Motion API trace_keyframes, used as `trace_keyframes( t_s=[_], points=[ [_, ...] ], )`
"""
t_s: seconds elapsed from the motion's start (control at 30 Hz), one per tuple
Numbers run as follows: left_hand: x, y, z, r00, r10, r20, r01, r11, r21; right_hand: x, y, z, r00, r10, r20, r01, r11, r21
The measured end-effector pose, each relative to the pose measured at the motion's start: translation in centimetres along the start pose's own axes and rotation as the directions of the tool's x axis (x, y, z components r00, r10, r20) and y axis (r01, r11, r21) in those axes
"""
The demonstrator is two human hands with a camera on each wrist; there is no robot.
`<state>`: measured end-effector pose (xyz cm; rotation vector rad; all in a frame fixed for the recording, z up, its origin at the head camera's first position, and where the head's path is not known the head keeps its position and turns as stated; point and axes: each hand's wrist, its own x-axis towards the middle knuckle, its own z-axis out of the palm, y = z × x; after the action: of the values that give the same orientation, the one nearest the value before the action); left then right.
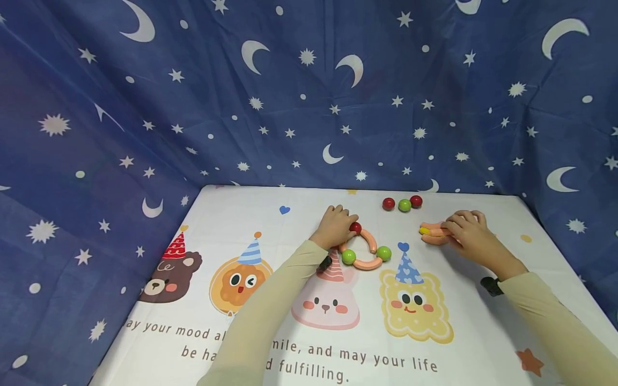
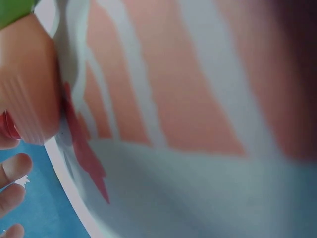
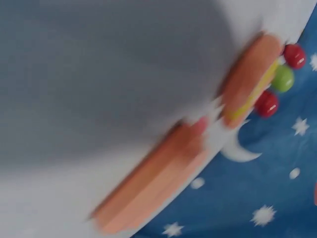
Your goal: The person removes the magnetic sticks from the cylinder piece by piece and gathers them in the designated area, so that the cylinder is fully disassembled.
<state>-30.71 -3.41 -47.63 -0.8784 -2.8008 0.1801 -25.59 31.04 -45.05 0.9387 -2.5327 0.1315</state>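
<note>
In the head view my left hand (image 1: 336, 227) pinches a red ball (image 1: 355, 228) at the top of a ring on the table. Curved toy sausages (image 1: 368, 265) and two green balls (image 1: 348, 257) make up the rest of the ring. The left wrist view catches one sausage (image 2: 29, 79) up close and a sliver of the red ball at the left edge. My right hand (image 1: 470, 236) is over the right end of several toy sausages (image 1: 434, 240), one with yellow on it. In the right wrist view the yellow-striped sausage (image 3: 250, 82) is blurred, and no fingers show clearly.
Behind the sausages lie two red balls (image 1: 388, 203) and a green ball (image 1: 404, 205). A white cloth printed with cartoon faces covers the table (image 1: 367, 311). Blue curtains (image 1: 309, 134) with moons and stars hang along the back and sides.
</note>
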Motion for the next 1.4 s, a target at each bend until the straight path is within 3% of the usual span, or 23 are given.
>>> trace_keyframes(
  t_s=[0.33, 0.53, 1.0, 1.4],
  points=[
    [-0.1, 0.1, 0.1, 1.000, -0.004, 0.007, 0.004, 1.000, -0.002, -5.1, 2.5, -0.7, 0.991, 0.103, 0.086, -0.100, 0.994, -0.038],
    [0.0, 0.1, 0.2, 1.000, 0.001, 0.001, -0.001, 1.000, -0.001, -6.8, 3.3, -0.4, 0.975, 0.155, 0.157, -0.146, 0.987, -0.068],
    [0.1, 0.1, 0.2, 1.000, -0.001, 0.019, 0.001, 1.000, -0.002, -7.8, 4.2, 0.5, 0.968, 0.145, 0.204, -0.127, 0.987, -0.098],
    [0.2, -0.1, 0.3, 1.000, -0.003, 0.009, 0.003, 1.000, -0.008, -7.6, 4.1, -0.2, 0.925, 0.210, 0.316, -0.184, 0.977, -0.109]
  ],
)
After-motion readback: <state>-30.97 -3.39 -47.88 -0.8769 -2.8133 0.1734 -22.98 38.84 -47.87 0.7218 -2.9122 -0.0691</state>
